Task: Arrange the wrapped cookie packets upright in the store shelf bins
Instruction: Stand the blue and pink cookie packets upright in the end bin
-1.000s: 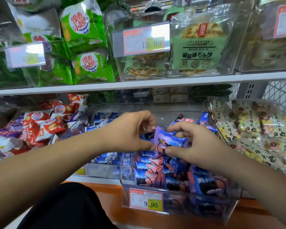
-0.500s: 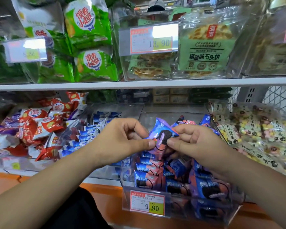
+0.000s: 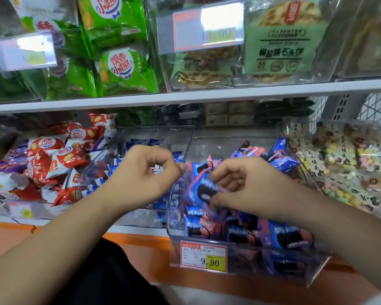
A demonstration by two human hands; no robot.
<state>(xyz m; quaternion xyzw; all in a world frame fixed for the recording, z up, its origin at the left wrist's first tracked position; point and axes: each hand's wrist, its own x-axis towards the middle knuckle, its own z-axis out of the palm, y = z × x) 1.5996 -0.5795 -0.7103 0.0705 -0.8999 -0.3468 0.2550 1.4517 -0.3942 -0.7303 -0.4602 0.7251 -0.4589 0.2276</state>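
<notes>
Nearest to me, the clear bin (image 3: 306, 276) juts out from the lower shelf with a price label (image 3: 204, 258) clipped to its front wall. Just behind that wall a front row of packets (image 3: 196, 227) stands more or less on end, packed side by side.

Above them, over the middle of the bin, the right hand (image 3: 253, 186) pinches one cookie packet (image 3: 204, 191) between thumb and curled fingers and holds it tilted, not yet set into the row. The left hand (image 3: 145, 175) hovers beside it with its fingers curled and its thumb tip at the wrapper's left edge. The blur keeps me from telling whether it actually grips the film.

The packet looks light, with thin, slick, crinkly wrapping over a hard biscuit that I'd guess cracks if squeezed. It seems best taken by the flat faces or the crimped end seals, with a light grip.

Further back, loose packets (image 3: 282, 160) lie heaped at angles. A neighbouring bin (image 3: 154, 128) sits to the left, with red packets (image 3: 59, 155) beyond it. Past those, the upper shelf (image 3: 185, 96) carries green bags (image 3: 121, 69).
</notes>
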